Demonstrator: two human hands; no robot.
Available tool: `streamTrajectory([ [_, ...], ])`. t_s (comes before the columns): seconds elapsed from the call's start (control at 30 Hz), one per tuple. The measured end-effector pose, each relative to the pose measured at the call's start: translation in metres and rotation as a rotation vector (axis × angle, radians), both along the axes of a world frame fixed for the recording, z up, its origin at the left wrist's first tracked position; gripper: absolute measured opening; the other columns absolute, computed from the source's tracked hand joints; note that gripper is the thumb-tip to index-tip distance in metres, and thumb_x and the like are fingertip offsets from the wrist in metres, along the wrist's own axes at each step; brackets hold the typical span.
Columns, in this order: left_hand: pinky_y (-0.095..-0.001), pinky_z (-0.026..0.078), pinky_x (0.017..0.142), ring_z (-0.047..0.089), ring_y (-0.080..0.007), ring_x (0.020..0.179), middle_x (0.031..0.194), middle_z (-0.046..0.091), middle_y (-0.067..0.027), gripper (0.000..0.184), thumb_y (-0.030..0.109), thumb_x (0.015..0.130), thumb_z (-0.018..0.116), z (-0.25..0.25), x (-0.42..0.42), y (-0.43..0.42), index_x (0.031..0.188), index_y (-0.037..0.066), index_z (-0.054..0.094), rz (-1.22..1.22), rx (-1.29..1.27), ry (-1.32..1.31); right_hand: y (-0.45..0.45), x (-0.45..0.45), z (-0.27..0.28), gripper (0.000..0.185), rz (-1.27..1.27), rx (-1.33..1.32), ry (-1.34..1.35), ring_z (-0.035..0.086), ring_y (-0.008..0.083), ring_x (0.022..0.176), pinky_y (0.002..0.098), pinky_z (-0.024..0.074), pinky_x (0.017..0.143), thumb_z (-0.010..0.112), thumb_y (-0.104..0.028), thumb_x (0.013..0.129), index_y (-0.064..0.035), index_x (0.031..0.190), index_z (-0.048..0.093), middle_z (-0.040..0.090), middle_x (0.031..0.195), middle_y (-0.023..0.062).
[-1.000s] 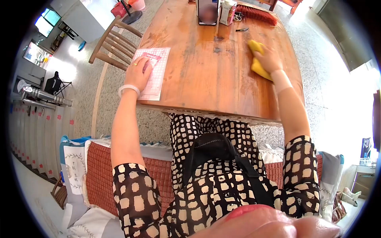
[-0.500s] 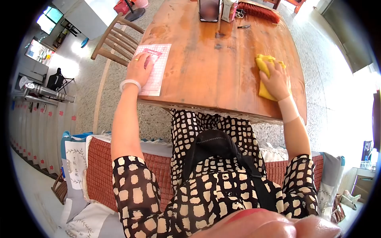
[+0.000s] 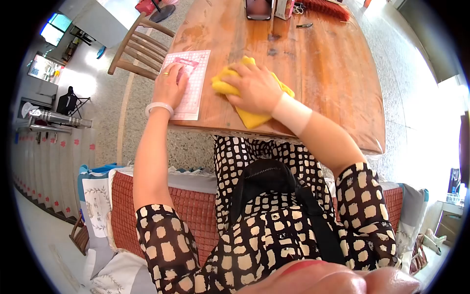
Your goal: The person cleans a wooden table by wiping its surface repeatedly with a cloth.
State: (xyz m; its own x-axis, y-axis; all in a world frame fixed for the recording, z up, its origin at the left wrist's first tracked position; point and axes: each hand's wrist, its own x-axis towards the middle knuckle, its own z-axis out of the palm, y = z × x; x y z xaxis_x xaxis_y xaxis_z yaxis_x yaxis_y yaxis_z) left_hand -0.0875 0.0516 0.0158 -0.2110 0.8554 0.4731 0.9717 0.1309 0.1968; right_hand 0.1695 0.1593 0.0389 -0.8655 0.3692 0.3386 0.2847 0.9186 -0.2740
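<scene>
My right hand [image 3: 255, 88] presses a folded yellow cloth [image 3: 252, 119] onto the wooden table [image 3: 333, 88], its fingers bent over the cloth's top. Part of the cloth sticks out beyond the fingertips and below the palm. At the table's left edge, my left hand [image 3: 170, 87] lies on a white sheet with a pink grid [image 3: 199, 88]. Its fingers rest on a pink patch [image 3: 188, 63] on the sheet; whether that is print or a separate flat piece I cannot tell. A narrow gap of bare wood separates the cloth from the sheet.
At the table's far side stand a dark-framed holder [image 3: 259, 10] and a small box [image 3: 284, 9]. Near them lie a red-bristled brush [image 3: 325, 9] and a small dark tool [image 3: 304, 25]. A wooden chair [image 3: 139, 46] stands left of the table.
My right hand has slid the yellow cloth leftward across the table, from near the right edge to beside the gridded sheet. My left hand stays on the sheet.
</scene>
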Motion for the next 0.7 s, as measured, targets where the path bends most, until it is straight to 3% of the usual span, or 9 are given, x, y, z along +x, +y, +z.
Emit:
streamTrajectory([
  [0.1, -0.0419, 0.042, 0.096, 0.054, -0.0342, 0.11, 0.119, 0.058, -0.0139, 0.03, 0.022, 0.087, 0.056, 0.003, 0.002, -0.001, 0.113, 0.005, 0.059, -0.006, -0.003, -0.015, 0.035, -0.039, -0.006, 0.04, -0.082, 0.097, -0.009, 0.052, 0.0289, 0.117, 0.043, 0.0415, 0.095, 0.058, -0.042, 0.082, -0.0219, 0.116, 0.064, 0.055, 0.125, 0.0051],
  [0.17, -0.0415, 0.041, 0.097, 0.053, -0.0354, 0.112, 0.12, 0.058, -0.0167, 0.03, 0.017, 0.087, 0.058, 0.002, 0.0, -0.001, 0.114, 0.004, 0.058, -0.011, -0.001, -0.008, 0.062, -0.063, -0.004, 0.042, -0.12, 0.006, -0.047, 0.051, 0.0278, 0.12, 0.0433, 0.0406, 0.098, 0.056, -0.043, 0.082, -0.0225, 0.118, 0.063, 0.054, 0.127, 0.0035],
  [0.4, -0.0421, 0.041, 0.098, 0.054, -0.0338, 0.112, 0.122, 0.058, -0.0146, 0.031, 0.023, 0.087, 0.057, 0.003, -0.006, -0.001, 0.114, 0.007, 0.06, 0.014, -0.02, -0.043, 0.082, -0.059, 0.009, 0.048, -0.146, -0.012, -0.202, 0.051, 0.0252, 0.121, 0.0403, 0.0399, 0.101, 0.05, -0.048, 0.084, -0.0225, 0.123, 0.06, 0.053, 0.132, 0.0019],
  [0.5, -0.0419, 0.041, 0.098, 0.053, -0.0343, 0.113, 0.123, 0.057, -0.0151, 0.031, 0.022, 0.088, 0.057, -0.005, -0.009, 0.0, 0.115, 0.007, 0.059, -0.01, -0.02, -0.039, 0.116, -0.011, 0.005, 0.052, -0.217, 0.013, -0.174, 0.051, 0.0267, 0.121, 0.0393, 0.0407, 0.1, 0.051, -0.048, 0.083, -0.0198, 0.127, 0.057, 0.053, 0.134, 0.0046],
  [0.63, -0.0417, 0.041, 0.098, 0.053, -0.0351, 0.114, 0.122, 0.057, -0.0163, 0.03, 0.019, 0.089, 0.056, -0.002, -0.006, -0.001, 0.116, 0.005, 0.058, -0.035, -0.044, -0.025, 0.17, 0.105, 0.011, 0.063, -0.636, -0.097, -0.21, 0.057, 0.0315, 0.114, 0.0397, 0.0443, 0.098, 0.052, -0.053, 0.086, -0.014, 0.136, 0.05, 0.058, 0.128, 0.0125],
  [0.67, -0.0417, 0.041, 0.098, 0.052, -0.0352, 0.114, 0.122, 0.056, -0.0164, 0.03, 0.019, 0.089, 0.055, 0.0, -0.004, -0.001, 0.116, 0.005, 0.058, -0.033, -0.05, -0.017, 0.202, 0.137, 0.004, 0.066, -0.739, -0.304, -0.226, 0.057, 0.0314, 0.114, 0.0397, 0.0447, 0.097, 0.051, -0.055, 0.087, -0.0121, 0.137, 0.048, 0.057, 0.128, 0.0147],
  [0.7, -0.0417, 0.041, 0.098, 0.052, -0.0352, 0.114, 0.123, 0.056, -0.0165, 0.03, 0.018, 0.089, 0.055, 0.003, -0.004, -0.001, 0.116, 0.005, 0.058, -0.033, -0.059, -0.005, 0.21, 0.163, 0.006, 0.065, -0.795, -0.228, -0.202, 0.057, 0.0319, 0.114, 0.0402, 0.0441, 0.098, 0.051, -0.054, 0.087, -0.0121, 0.136, 0.049, 0.058, 0.127, 0.0146],
])
